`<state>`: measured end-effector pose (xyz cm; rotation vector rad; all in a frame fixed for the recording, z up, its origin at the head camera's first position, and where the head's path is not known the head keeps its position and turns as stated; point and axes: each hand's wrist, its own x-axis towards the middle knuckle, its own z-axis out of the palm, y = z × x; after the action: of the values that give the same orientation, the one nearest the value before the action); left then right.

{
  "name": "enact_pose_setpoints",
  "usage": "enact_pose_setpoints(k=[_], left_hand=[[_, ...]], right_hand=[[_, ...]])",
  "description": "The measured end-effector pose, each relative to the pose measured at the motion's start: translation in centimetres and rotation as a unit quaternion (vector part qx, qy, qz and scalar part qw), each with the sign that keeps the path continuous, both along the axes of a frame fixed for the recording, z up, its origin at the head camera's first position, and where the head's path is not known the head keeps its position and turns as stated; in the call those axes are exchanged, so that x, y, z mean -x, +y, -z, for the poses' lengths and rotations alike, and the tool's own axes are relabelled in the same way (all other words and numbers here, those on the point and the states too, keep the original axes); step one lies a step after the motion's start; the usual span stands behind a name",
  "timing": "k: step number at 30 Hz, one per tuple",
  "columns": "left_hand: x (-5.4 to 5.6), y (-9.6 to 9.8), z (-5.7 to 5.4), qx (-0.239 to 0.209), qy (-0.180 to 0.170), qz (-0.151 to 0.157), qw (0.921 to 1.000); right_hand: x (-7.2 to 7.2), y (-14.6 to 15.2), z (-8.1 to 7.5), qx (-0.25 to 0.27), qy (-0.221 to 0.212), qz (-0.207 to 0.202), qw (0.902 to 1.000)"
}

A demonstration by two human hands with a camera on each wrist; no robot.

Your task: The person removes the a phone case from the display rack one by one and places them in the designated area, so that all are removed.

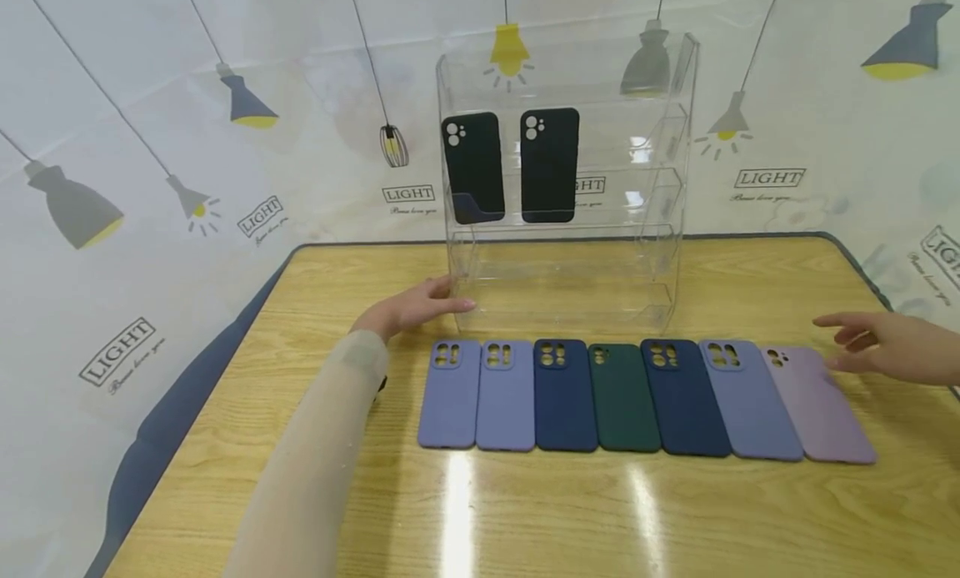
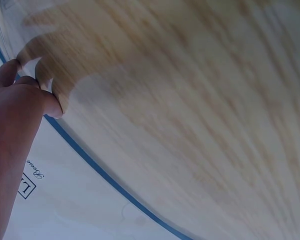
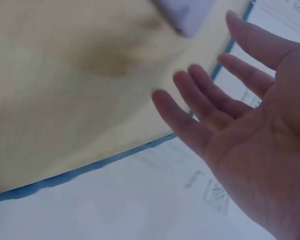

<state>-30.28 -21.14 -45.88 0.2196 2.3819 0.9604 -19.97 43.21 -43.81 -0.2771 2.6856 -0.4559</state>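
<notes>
My left hand (image 1: 411, 307) grips the lower left edge of a clear acrylic display rack (image 1: 558, 318), thumb in front. Two black phone cases stand upright in the rack: a left black case (image 1: 480, 165) and a right black case (image 1: 550, 161). In front lies a row of several phone cases, including a lilac case (image 1: 448, 403), a dark blue case (image 1: 566, 403), a green case (image 1: 625, 403) and a pink case (image 1: 821, 411) at the right end. Beside the pink case my right hand (image 1: 900, 346) hovers with fingers spread, holding nothing; the right wrist view shows its bare palm (image 3: 270, 135).
A wooden table (image 1: 360, 511) with a dark blue edge (image 1: 292, 257) bears everything. Behind it hangs a pale wall covering (image 1: 322, 169) printed with lamps. The rack's tiers rise near the table's back edge.
</notes>
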Motion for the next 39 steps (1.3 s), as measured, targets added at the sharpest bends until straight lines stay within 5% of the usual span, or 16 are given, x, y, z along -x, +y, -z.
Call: enact_pose_setpoints(k=[5, 18, 39], left_hand=[[0.0, -0.2, -0.1, -0.002, 0.004, 0.001, 1.0000], [-0.2, -0.1, -0.2, 0.003, 0.003, -0.005, 1.0000], [0.0, 0.0, 0.4, -0.022, 0.010, -0.002, 0.9997]], right_hand=[[2.0, -2.5, -1.7, 0.002, 0.038, -0.023, 0.9990], [6.0, -9.7, -3.9, 0.069, -0.003, -0.071, 0.9951], [9.0, -15.0, -1.2, 0.104, -0.081, -0.070, 0.9888]])
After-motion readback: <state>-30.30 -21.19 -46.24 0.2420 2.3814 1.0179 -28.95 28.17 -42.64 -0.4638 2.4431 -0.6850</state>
